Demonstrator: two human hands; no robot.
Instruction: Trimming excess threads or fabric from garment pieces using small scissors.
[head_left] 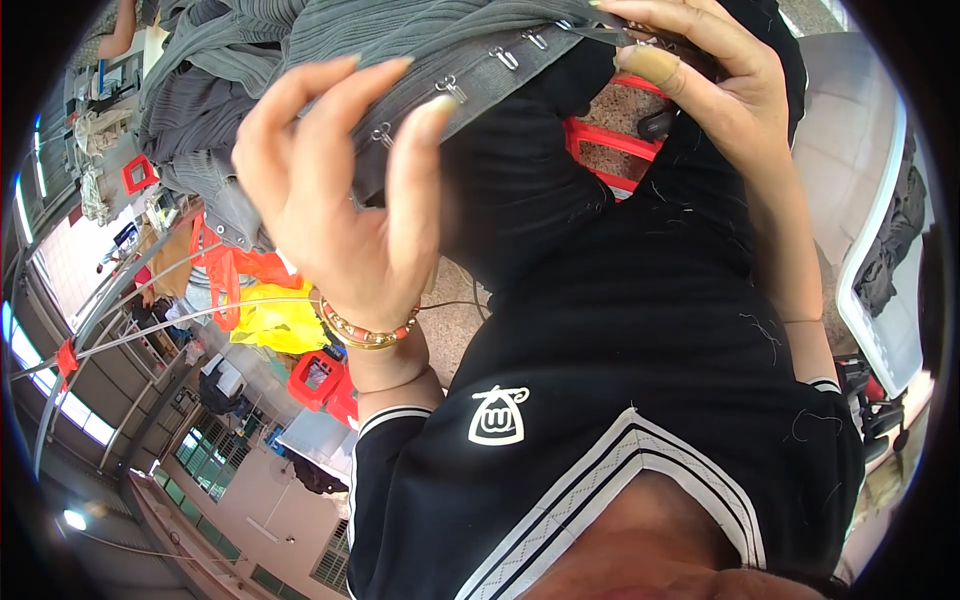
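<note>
A grey pleated garment [300, 40] with a flat band carrying several metal hooks [450, 88] stretches across the top of the view, in front of my black shirt [620, 330]. My left hand [340, 190], a beaded bracelet on its wrist, is raised with fingers spread. Its fingertips rest against the band near the hooks, with no clear grip. My right hand [730, 90], with a tan cover on one fingertip, pinches the band's end at the upper right.
More grey fabric is heaped at the upper left [200, 110]. Red plastic crates [320, 380] and yellow and orange bags [270, 315] lie at the left. A red crate [600, 140] shows behind the band. A white table edge [870, 270] curves along the right.
</note>
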